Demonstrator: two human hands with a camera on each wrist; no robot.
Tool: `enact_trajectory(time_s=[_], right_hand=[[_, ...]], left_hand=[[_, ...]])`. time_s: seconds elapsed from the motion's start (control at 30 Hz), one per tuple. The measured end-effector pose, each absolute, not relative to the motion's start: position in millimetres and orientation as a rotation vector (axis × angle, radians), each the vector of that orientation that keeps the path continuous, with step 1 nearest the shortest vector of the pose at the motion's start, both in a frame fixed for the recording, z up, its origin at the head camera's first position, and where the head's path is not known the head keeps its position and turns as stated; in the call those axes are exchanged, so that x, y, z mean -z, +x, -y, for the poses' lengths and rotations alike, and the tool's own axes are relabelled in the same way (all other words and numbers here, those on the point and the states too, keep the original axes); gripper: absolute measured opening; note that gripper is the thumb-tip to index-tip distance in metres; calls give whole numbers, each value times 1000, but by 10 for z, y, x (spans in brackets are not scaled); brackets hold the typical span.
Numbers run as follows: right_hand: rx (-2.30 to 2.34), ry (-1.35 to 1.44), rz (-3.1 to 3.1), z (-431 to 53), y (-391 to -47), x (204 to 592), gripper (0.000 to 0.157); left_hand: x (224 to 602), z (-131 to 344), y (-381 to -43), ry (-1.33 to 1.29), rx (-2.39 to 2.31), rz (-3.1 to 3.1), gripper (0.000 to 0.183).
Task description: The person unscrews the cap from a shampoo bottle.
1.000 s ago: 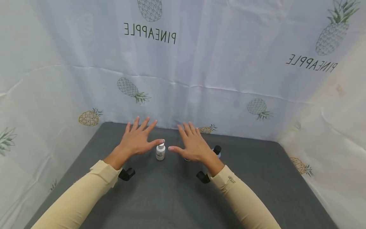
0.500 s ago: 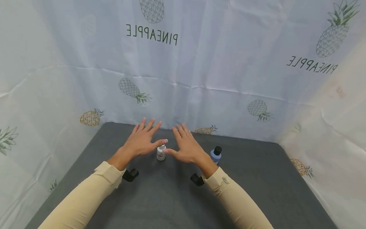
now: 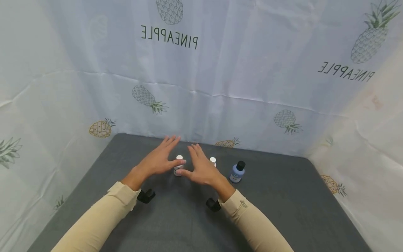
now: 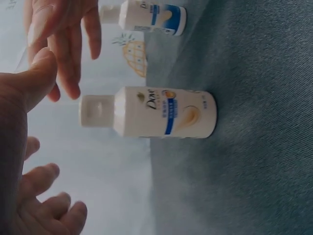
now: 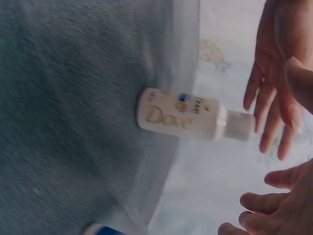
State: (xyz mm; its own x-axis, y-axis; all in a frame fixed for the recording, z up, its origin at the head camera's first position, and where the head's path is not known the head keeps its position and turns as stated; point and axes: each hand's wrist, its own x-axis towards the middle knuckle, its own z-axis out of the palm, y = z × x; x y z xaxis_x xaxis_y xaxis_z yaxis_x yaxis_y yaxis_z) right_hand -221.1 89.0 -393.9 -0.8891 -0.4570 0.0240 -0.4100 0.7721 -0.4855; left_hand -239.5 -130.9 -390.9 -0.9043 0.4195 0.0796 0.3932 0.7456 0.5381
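Observation:
A white Dove bottle point(image 3: 178, 171) stands upright on the dark grey table, partly covered by the thumbs in the head view. In the left wrist view the whole bottle point(image 4: 166, 112) shows, its cap just short of the fingers. My left hand point(image 3: 159, 160) hovers on its left side, fingers extended and thumb over the cap. From the right, my right hand point(image 3: 202, 167) reaches with loosely bent fingers, its thumb overlapping the bottle. Neither hand holds anything. Behind the right hand, a second white bottle point(image 3: 213, 160) shows only its upper part; its blue label point(image 4: 171, 18) appears in the left wrist view.
A blue bottle with a black cap point(image 3: 237, 172) stands right of my right hand. The grey tabletop point(image 3: 283, 203) meets a white pineapple-print curtain point(image 3: 239, 105) at the back and sides. Black wrist mounts point(image 3: 146, 196) hang under both sleeves.
Both hands have drawn closer together over the white Dove bottle, the right one shifting left. That shift uncovers the blue bottle and the second white bottle's cap.

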Motion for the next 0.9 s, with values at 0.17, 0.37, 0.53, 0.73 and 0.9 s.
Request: enact_trajectory(time_s=[0.17,0.37,0.53,0.73,0.9], right_hand=[[812,-679,-2836,-853,-2195,4044,100],[842,-694,-2831,-830,-2212,4167,95],[900,-654,-2798,-803,-2229,4258,92],[985,-587,-2750,-755,-2281,4346,87],[1056,-564,-2721,-724,-2319,4403,80]], left_hand=[[3982,1293,-2376,703,-983,-2877,92],[4069,1241,-2383,756,-1140,-2905,77],[4138,1204,-2371,797,-1318,-2878,60],[4218,1181,-2384,824,-1436,-2837,49],[4249,1173,-2398,817,-1527,-2764,42]])
